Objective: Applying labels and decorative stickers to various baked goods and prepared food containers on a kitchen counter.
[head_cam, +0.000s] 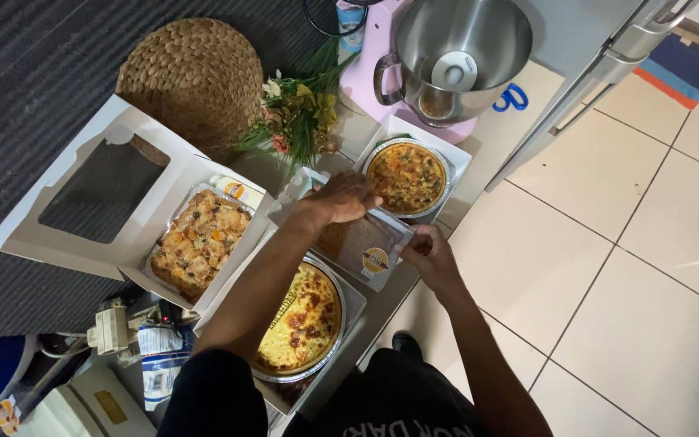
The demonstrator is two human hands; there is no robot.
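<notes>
Two hands meet over a small flat box (366,245) in the middle of the frame, and I describe the scene from the biggest things down.

The tiled floor (649,267) fills the right half. The dark mat (10,48) fills the upper left. On it lies a round woven mat (192,77). Below this, at the left, an open white box (82,194) holds a tray of baked pudding (198,243); its windowed lid lies flat toward the left. At the top centre stands a steel mixer bowl (459,57) on a pink base. Left of the bowl I see a bunch of flowers (297,117).

Two round quiches in foil pans come next. The bigger one (301,322) is at the lower centre, partly under my left arm. The smaller one (406,178) sits in a white box at the upper centre, just right of my left hand.

The small flat box lies between the two quiches, tilted, with a clear lid and a round sticker. The left hand (343,198) is curled over its upper edge and grips it from above. The right hand (430,252) pinches its right corner with bent fingers. A small bottle (236,190) lies beside the pudding tray.
</notes>
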